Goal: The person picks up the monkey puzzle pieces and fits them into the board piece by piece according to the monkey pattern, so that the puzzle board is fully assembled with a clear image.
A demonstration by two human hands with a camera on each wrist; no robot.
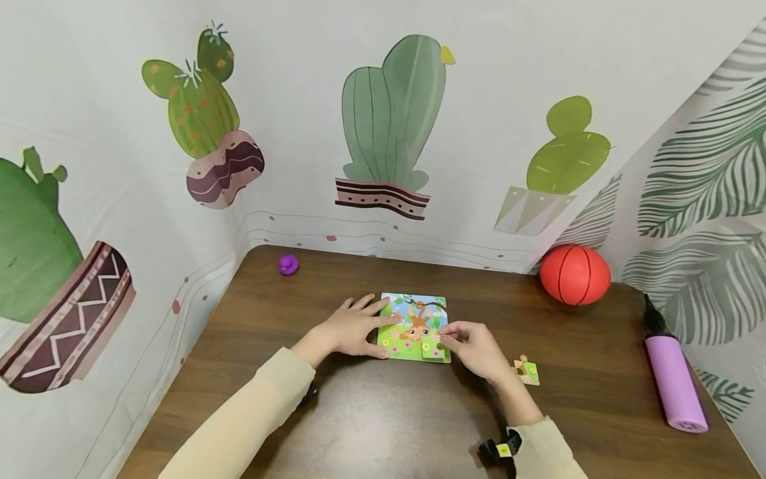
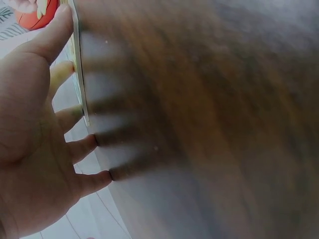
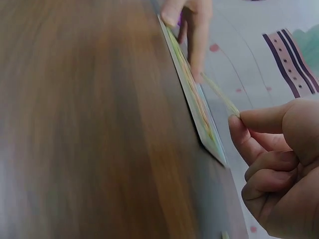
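On the wooden table lies a monkey jigsaw puzzle (image 1: 397,332) in a flat tray. My left hand (image 1: 354,327) rests at its left side with fingers spread, some on the picture and some on the tabletop. Between thumb and index finger my right hand (image 1: 477,349) pinches a puzzle piece (image 1: 432,348), green with flowers. In the right wrist view that puzzle piece (image 3: 219,94) is seen edge-on, tilted and raised over the tray's surface. Another puzzle piece (image 1: 528,371) lies loose on the table, partly behind the right wrist.
A purple rubber duck (image 1: 288,265) sits at the back left of the table (image 1: 371,419). At the back right is a red ball (image 1: 575,275). A lilac cylinder with a black end (image 1: 676,382) lies along the right edge. Cactus-printed cloth (image 1: 287,133) hangs behind.
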